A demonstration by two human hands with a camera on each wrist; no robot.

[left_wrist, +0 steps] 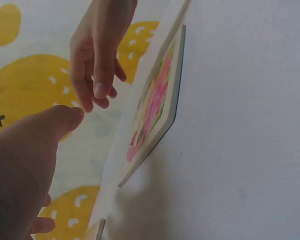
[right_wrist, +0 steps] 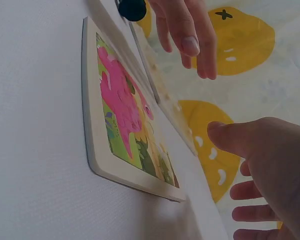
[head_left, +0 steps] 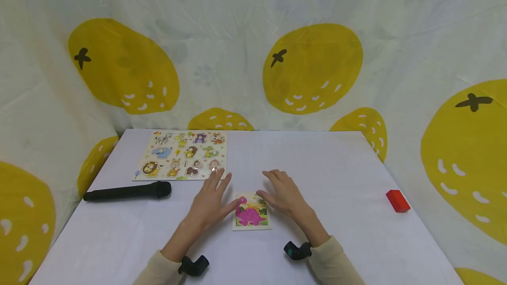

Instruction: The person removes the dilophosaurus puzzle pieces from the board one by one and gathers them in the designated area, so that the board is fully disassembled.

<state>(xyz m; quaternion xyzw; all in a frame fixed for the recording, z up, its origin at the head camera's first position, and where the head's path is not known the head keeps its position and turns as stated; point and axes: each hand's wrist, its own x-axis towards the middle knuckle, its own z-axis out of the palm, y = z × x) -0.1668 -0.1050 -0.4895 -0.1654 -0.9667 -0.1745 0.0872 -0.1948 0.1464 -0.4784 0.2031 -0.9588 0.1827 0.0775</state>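
A small square jigsaw puzzle (head_left: 251, 217) with a pink dinosaur lies flat on the white table, between and below both hands. My left hand (head_left: 208, 203) hovers at its left side, fingers spread and holding nothing. On the other side my right hand (head_left: 286, 195) is raised, fingers loosely extended, with nothing in it. Both thumbs reach in over the puzzle's upper part in the head view. In the right wrist view the puzzle (right_wrist: 121, 110) shows its pale frame, and both hands stand apart from it.
An animal puzzle board (head_left: 180, 155) lies at the back left, partly behind my left fingertips. A black microphone (head_left: 126, 191) rests at the left. Toward the right edge sits a red block (head_left: 398, 201). Behind the table hangs a fruit-patterned cloth (head_left: 237, 56).
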